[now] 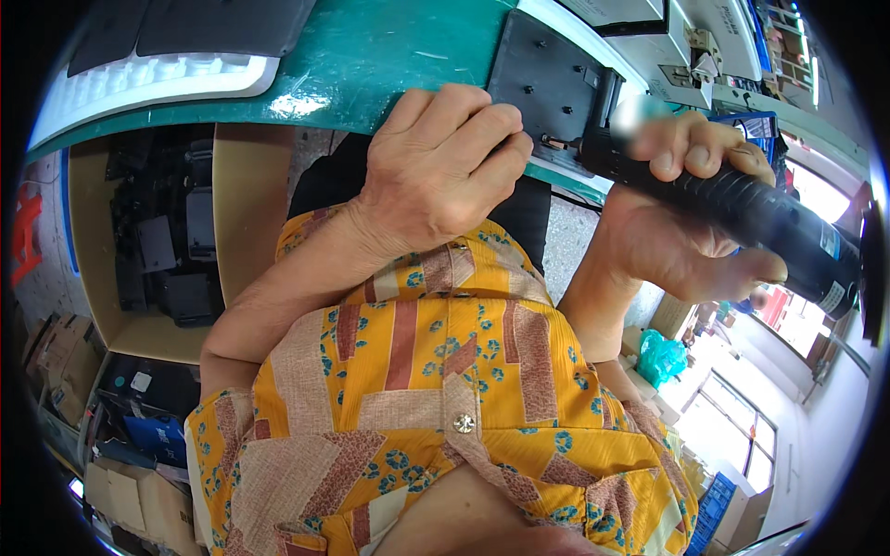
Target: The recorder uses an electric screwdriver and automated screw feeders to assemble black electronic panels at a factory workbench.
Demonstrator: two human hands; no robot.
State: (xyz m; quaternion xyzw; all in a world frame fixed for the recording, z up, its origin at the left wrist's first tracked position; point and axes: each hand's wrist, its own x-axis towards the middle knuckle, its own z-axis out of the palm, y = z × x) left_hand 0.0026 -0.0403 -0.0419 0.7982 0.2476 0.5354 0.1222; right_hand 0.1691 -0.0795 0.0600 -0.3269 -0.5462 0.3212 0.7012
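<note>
A black electric screwdriver [774, 215] is in my right hand [663, 232], the fingers wrapped round its ribbed body. Its metal bit points left, over a flat black panel [533, 79] with small raised posts on its face. Whether the bit touches the panel cannot be made out. My left hand [450, 162] is closed with its knuckles up, beside the panel's near left corner and close to the bit. The curled fingers hide whatever is in them.
The panel lies on a green worktable [371, 56]. At the far left, a white tray [185, 79] bears black flat parts [218, 23]. Below the table edge stands a cardboard box [250, 185] of black parts. White equipment [728, 37] stands at the far right.
</note>
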